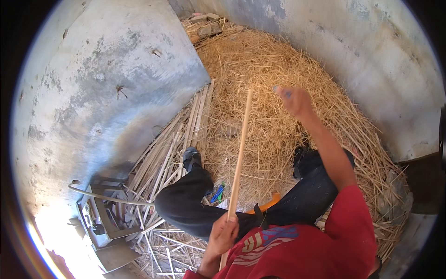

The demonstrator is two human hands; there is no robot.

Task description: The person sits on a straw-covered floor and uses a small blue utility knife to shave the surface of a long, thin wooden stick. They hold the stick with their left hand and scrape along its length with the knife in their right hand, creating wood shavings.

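My left hand point(224, 234) is wrapped round the lower part of a long, pale bamboo strip point(242, 144). The strip rises from my lap, tilted slightly right at its far end, and its lower end runs on below my fist beside my red shirt. My right hand point(296, 101) is raised over the straw, to the right of the strip's far tip and apart from it. Its fingers are curled closed. Something small and bluish shows at these fingers, too blurred to name.
Straw-like shavings point(260, 60) cover the floor ahead. Split strips point(186, 130) lie in a pile against the left wall point(125, 60). A wooden frame point(109, 214) stands at the lower left. Near my lap are a curved orange object point(271, 202) and a blue item point(217, 193).
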